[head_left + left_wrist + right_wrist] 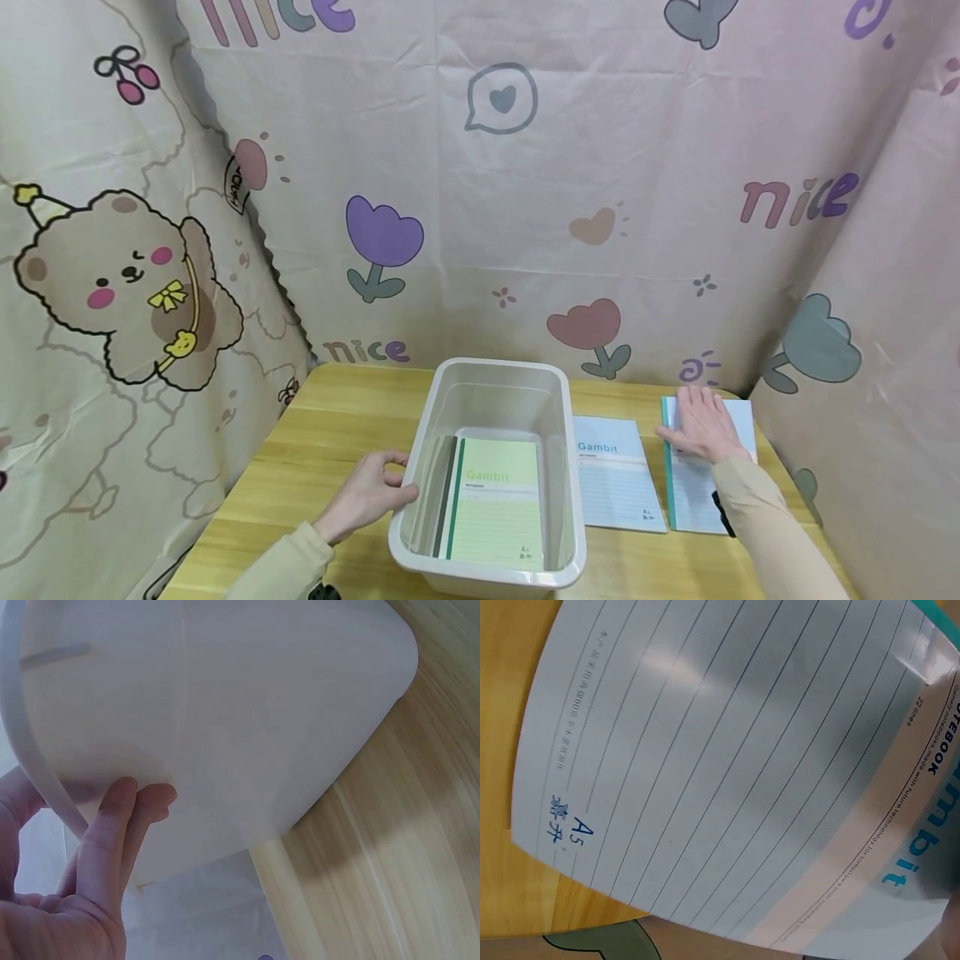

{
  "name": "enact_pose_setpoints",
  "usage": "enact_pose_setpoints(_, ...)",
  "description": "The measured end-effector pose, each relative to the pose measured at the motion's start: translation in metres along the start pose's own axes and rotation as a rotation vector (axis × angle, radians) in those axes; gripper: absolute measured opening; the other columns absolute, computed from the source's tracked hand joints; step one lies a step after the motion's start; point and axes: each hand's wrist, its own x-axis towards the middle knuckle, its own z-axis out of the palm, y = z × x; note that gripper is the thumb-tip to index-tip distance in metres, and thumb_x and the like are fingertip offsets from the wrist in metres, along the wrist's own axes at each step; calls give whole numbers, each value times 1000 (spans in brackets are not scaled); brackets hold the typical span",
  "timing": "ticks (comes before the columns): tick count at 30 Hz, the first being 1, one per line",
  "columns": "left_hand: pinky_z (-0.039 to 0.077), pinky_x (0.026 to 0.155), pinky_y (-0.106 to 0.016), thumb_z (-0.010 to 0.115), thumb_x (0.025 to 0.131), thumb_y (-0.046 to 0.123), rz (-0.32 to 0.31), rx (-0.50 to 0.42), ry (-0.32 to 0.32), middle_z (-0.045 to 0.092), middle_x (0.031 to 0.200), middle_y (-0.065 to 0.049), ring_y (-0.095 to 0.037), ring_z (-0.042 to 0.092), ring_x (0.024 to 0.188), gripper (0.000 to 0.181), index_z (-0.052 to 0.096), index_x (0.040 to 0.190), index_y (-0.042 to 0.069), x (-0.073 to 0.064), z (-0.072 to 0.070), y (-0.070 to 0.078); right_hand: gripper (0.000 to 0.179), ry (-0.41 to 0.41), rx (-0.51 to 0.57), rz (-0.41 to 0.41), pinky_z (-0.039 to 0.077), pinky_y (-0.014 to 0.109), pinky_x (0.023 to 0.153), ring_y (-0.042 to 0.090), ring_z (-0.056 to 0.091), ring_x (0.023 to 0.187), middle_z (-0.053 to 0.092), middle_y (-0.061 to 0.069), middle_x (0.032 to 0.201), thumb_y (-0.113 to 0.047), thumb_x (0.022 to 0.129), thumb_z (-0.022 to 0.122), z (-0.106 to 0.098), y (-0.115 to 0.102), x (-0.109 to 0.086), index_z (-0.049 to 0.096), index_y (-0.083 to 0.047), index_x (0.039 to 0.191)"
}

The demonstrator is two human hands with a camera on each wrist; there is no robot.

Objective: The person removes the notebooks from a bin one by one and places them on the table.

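Note:
A light grey plastic bin (pixel 489 575) stands on the table, and my left hand (pixel 367 497) grips its left rim. In the left wrist view, the fingers (pixel 105 844) press against the bin's outer wall (pixel 247 727). A green-yellow Gambit notebook (pixel 497 504) lies inside the bin over a dark-edged one (pixel 444 500). My right hand (pixel 703 425) rests with fingers extended on the upper part of a blue notebook with a teal spine (pixel 693 492). That cover (pixel 705 765) fills most of the right wrist view, showing ruled lines and "A5".
Between the bin and the right-hand notebook lies another blue Gambit notebook (pixel 617 487). The wooden table (pixel 337 417) ends at a patterned curtain (pixel 495 208) behind, with more curtain hanging on both sides.

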Motion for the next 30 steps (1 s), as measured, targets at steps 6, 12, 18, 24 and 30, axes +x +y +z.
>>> enact_pose_setpoints(6,64,73,-43,66,85,3,-3,-4,3,73,98,-33,-39,76,86,53,45,127,-22,-1,0,1,72,-17,7,13,42,55,86,41,44,95,51,28,104,-45,77,74,3,0,3,48,11,113)
enact_pose_setpoints(12,64,72,-43,66,85,3,-3,1,6,73,98,-33,-35,76,84,54,45,128,-22,-1,0,1,74,-28,5,50,43,58,90,40,44,97,50,27,105,-44,78,75,3,-4,6,47,13,115)
enact_pose_setpoints(18,64,72,-43,66,86,3,1,1,4,73,98,-34,-37,76,84,53,45,128,-21,-1,0,1,74,-30,12,58,43,56,89,39,45,97,51,27,105,-44,79,75,2,-7,6,48,13,118)
enact_pose_setpoints(24,64,73,-43,66,85,3,-1,1,6,73,99,-34,-37,76,85,52,45,127,-21,0,1,1,74,-26,22,55,43,58,93,40,46,98,52,27,106,-46,81,73,-3,-13,8,50,13,121)
enact_pose_setpoints(30,64,72,-43,66,85,3,-9,17,15,73,99,-33,-35,76,84,52,47,126,-20,-1,1,2,74,-36,52,58,42,58,94,39,46,97,52,26,105,-45,82,70,-15,-27,14,50,13,123)
